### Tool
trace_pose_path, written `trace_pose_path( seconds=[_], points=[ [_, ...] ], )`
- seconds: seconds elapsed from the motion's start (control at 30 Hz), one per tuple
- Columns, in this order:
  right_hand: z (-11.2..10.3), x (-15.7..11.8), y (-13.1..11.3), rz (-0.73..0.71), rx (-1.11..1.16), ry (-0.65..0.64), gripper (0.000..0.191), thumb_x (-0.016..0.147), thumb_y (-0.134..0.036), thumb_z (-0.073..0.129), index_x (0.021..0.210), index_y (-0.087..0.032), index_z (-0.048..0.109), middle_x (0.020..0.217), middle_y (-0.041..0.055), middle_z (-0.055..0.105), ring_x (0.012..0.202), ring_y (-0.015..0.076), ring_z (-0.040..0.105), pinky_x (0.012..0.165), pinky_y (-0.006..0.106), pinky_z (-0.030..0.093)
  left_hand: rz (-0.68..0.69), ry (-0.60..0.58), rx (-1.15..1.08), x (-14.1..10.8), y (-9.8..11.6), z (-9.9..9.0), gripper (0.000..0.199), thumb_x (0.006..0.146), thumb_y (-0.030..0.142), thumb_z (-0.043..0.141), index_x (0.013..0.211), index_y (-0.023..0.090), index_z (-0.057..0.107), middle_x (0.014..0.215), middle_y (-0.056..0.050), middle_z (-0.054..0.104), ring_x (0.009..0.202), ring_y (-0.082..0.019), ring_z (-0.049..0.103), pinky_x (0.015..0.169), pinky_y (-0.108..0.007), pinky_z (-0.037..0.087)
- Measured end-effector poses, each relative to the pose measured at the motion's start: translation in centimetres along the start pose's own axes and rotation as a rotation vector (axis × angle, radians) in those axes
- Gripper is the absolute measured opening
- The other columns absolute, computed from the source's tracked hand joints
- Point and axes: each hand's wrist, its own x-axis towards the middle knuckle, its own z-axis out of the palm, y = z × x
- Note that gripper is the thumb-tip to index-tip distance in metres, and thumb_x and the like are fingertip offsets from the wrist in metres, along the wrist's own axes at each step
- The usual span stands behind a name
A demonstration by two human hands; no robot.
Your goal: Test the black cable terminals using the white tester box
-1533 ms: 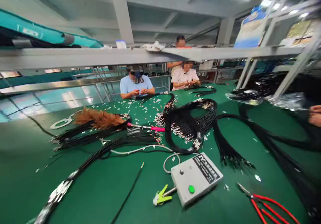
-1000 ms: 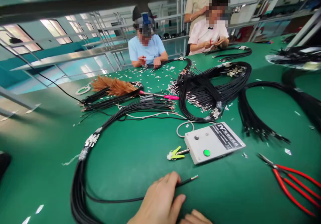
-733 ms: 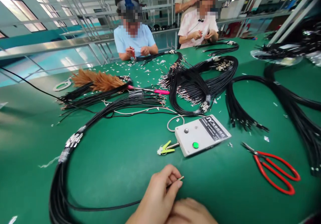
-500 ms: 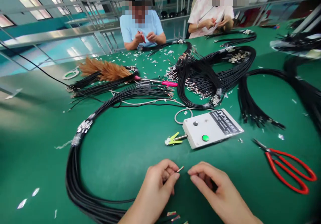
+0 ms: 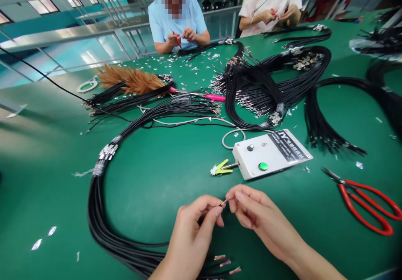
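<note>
At the near edge of the bench (image 5: 150,188), the left hand (image 5: 191,234) pinches the end of one black cable (image 5: 207,216) between thumb and forefinger, so the bared coloured wires (image 5: 224,202) stick out free. The right hand (image 5: 260,217) closes its fingertips on those wires, probably to spread or twist them; the tips are too small to tell which. More stripped ends (image 5: 226,264) lie under the wrists, partly cut off. The cable bundle (image 5: 97,213) curves along the left side, within reach. Just beyond the hands stands the grey tester box (image 5: 276,154) with its yellow clip (image 5: 222,168); its label is unreadable. Red scissors (image 5: 367,204) lie toward the right edge. At the far edge, two other persons work, only partly visible.
</note>
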Motion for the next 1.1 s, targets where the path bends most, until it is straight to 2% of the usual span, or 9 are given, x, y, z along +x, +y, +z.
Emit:
trace_pose_path(
  seconds=[0.2,0.43,0.57,0.77,0.87,0.97,1.03,1.1],
  points=[
    [0.6,0.2,0.1,-0.004,0.013,-0.055,0.031,0.083,-0.046,0.067,0.086,-0.016,0.066,0.067,-0.0037,0.054,0.047,0.0039,0.033,0.047,0.025,0.015,0.047,-0.01,0.023,-0.5,0.1,-0.4,0.024,0.094,0.029,0.051,0.078,0.019,0.067,0.063,0.0,0.064,0.046,-0.01,0.045,0.044,-0.02,0.036],
    [1.2,-0.1,1.0,-0.007,0.05,-0.041,0.031,0.08,-0.045,0.072,0.086,-0.017,0.061,0.06,-0.0071,0.048,0.047,0.0043,0.027,0.047,0.025,0.014,0.047,0.005,0.002,-0.6,-0.2,-0.4,0.023,0.095,0.029,0.05,0.081,0.019,0.065,0.064,0.001,0.062,0.046,-0.009,0.044,0.043,-0.019,0.034],
    [1.1,-0.4,1.8,-0.055,0.001,-0.022,0.03,0.081,-0.045,0.072,0.087,-0.018,0.061,0.063,-0.0052,0.052,0.051,0.006,0.03,0.049,0.024,0.019,0.038,-0.004,-0.022,-0.7,-0.4,-0.3,0.024,0.096,0.031,0.047,0.083,0.019,0.063,0.065,0.001,0.061,0.049,-0.009,0.044,0.045,-0.019,0.035],
    [0.8,-0.4,1.4,-0.07,0.032,0.003,0.031,0.084,-0.048,0.067,0.087,-0.018,0.064,0.065,-0.0042,0.052,0.055,0.0073,0.036,0.054,0.024,0.027,0.039,-0.03,-0.038,-0.7,-0.4,-0.2,0.025,0.096,0.032,0.047,0.08,0.019,0.06,0.063,0.002,0.058,0.045,-0.008,0.039,0.041,-0.019,0.029],
    [0.9,-0.3,1.5,-0.114,-0.017,-0.004,0.03,0.081,-0.047,0.07,0.084,-0.018,0.065,0.063,-0.0052,0.051,0.053,0.0069,0.036,0.053,0.023,0.028,0.039,-0.037,-0.018,-0.8,-0.5,-0.2,0.024,0.097,0.032,0.046,0.082,0.019,0.061,0.063,0.002,0.057,0.045,-0.008,0.038,0.041,-0.02,0.027],
    [1.2,-0.2,1.7,-0.146,-0.1,0.051,0.031,0.078,-0.048,0.073,0.081,-0.018,0.066,0.059,-0.0057,0.05,0.051,0.0068,0.035,0.051,0.022,0.028,0.06,-0.049,0.01,-0.9,-0.7,-0.2,0.025,0.097,0.032,0.045,0.081,0.019,0.06,0.062,0.002,0.056,0.047,-0.009,0.039,0.043,-0.021,0.028],
    [1.4,-0.1,1.8,-0.153,-0.155,0.089,0.033,0.077,-0.049,0.073,0.076,-0.017,0.065,0.055,-0.0063,0.048,0.05,0.0068,0.034,0.049,0.022,0.027,0.08,-0.043,0.029,-0.9,-0.8,-0.1,0.022,0.098,0.032,0.044,0.088,0.019,0.059,0.061,0.003,0.054,0.051,-0.01,0.042,0.048,-0.022,0.031],
    [1.5,-0.1,1.7,-0.156,-0.197,0.102,0.035,0.076,-0.05,0.073,0.072,-0.017,0.063,0.053,-0.0069,0.045,0.049,0.0067,0.034,0.048,0.022,0.027,0.095,-0.023,0.038,-0.9,-0.8,0.1,0.021,0.099,0.03,0.041,0.105,0.019,0.058,0.062,0.004,0.052,0.054,-0.012,0.044,0.053,-0.024,0.033]
  ],
)
